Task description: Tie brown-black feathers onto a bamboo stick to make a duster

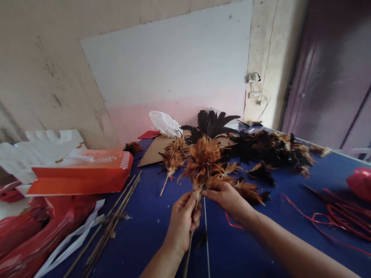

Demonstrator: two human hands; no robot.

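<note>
My left hand [183, 220] is wrapped round the thin stick [188, 253] of a feather duster, just below its brown and black feathers [204, 158]. A bit of red string shows at the neck where the feathers meet the stick. My right hand [224, 199] pinches at that neck from the right; what lies between its fingertips is too small to make out. Beneath my right wrist a loop of red string [234, 225] shows on the blue table [240, 255]. Just behind lies a smaller feather duster [173, 156] on a short stick.
Loose black and brown feathers [269, 148] are heaped at the back right. Thin sticks [116, 220] lie at left beside an orange bag [79, 177] and red plastic [58, 224]. Scissors with red handles [344, 220] and a red string ball [359, 184] are at right.
</note>
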